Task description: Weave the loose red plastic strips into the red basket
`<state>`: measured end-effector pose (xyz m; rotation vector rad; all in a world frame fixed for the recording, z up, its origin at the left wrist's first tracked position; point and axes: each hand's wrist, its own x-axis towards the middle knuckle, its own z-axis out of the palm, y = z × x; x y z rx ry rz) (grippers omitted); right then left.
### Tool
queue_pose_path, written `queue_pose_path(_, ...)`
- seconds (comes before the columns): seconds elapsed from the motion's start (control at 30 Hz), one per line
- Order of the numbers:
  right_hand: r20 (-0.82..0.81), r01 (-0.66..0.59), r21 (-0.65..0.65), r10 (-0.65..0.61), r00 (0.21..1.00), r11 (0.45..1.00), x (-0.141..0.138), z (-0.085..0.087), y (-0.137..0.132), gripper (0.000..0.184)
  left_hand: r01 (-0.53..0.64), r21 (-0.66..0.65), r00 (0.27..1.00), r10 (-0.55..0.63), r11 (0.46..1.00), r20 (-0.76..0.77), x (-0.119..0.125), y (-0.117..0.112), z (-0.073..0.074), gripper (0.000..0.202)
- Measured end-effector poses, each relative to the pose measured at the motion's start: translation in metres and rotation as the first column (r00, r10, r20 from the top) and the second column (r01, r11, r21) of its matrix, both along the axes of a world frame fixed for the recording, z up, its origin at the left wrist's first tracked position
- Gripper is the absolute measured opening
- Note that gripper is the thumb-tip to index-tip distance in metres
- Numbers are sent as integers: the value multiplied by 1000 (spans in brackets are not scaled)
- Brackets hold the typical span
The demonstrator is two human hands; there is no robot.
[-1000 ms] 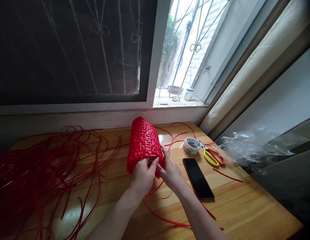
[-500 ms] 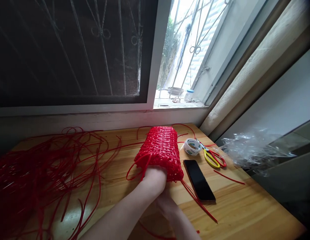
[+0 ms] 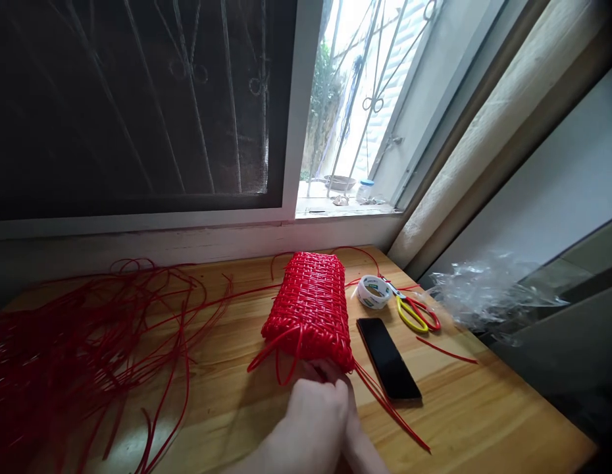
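A: The wooden table (image 3: 484, 408) fills the lower frame; the woven red basket (image 3: 310, 306) now lies flat at centre.

B: And the hands?

A: The left hand (image 3: 313, 421) has slipped out of it, curled beside loose strands (image 3: 385, 401). The right hand (image 3: 358, 447) is hidden; grip unclear.

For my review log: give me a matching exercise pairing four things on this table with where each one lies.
Things:
1. woven piece
2. phone
3. tape roll
4. loose strips

Places:
A. between woven piece and scissors, far side
B. spread over the table's left part
C. just beyond the hands
D. right of the woven piece, near side

Pairs: 1-C, 2-D, 3-A, 4-B
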<state>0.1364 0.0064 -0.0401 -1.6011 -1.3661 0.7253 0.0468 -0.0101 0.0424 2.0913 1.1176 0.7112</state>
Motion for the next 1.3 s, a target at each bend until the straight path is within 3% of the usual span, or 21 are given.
queue_pose_path(0.07,-17,-3,6,3,1000,1000,3,-1,1,20,246,-33,969,-246,969,-6,-31,-6,17,34)
queue_pose_path(0.1,-29,1,3,-1,1000,1000,5,-2,1,22,326,-46,944,-322,944,77,-50,-6,23,42)
queue_pose_path(0.17,-59,7,-12,-7,998,1000,11,-5,1,25,86,-46,944,-67,995,323,-90,4,24,31)
queue_pose_path(0.2,-76,9,-23,-10,997,1000,14,-7,1,27,-129,-33,902,131,991,412,-109,12,18,25)
queue_pose_path(0.23,-93,9,-35,-13,996,999,16,-8,1,29,-302,1,860,272,953,432,-124,21,7,22)
queue_pose_path(0.27,-111,9,-47,-14,994,999,18,-10,2,31,-372,52,870,329,927,367,-137,30,-7,20)
queue_pose_path(0.33,-143,-4,-68,-6,990,998,20,-13,3,33,-245,271,970,231,931,80,-150,45,-40,23)
queue_pose_path(0.4,-171,-25,-82,11,985,996,18,-15,3,33,-138,323,989,150,936,-11,-149,54,-70,29)
queue_pose_path(0.47,-195,-49,-91,31,980,995,16,-15,2,33,-83,357,992,110,930,-56,-138,57,-90,34)
queue_pose_path(0.57,-225,-70,-98,47,973,993,14,-13,1,33,-43,402,993,83,914,-83,-117,58,-102,37)
queue_pose_path(0.73,-283,-96,-92,67,957,991,21,-8,-1,34,-66,437,987,124,897,-107,-96,55,-91,32)
queue_pose_path(0.87,-313,-158,-66,130,941,985,25,-6,-2,37,10,431,991,50,902,-127,-85,49,-80,24)
queue_pose_path(1.1,-250,-275,0,266,931,961,22,-3,-3,22,45,387,987,18,921,-159,-68,39,-73,22)
queue_pose_path(1.3,-214,-356,33,354,910,934,22,3,-4,20,76,272,997,-68,959,-39,-55,30,-66,20)
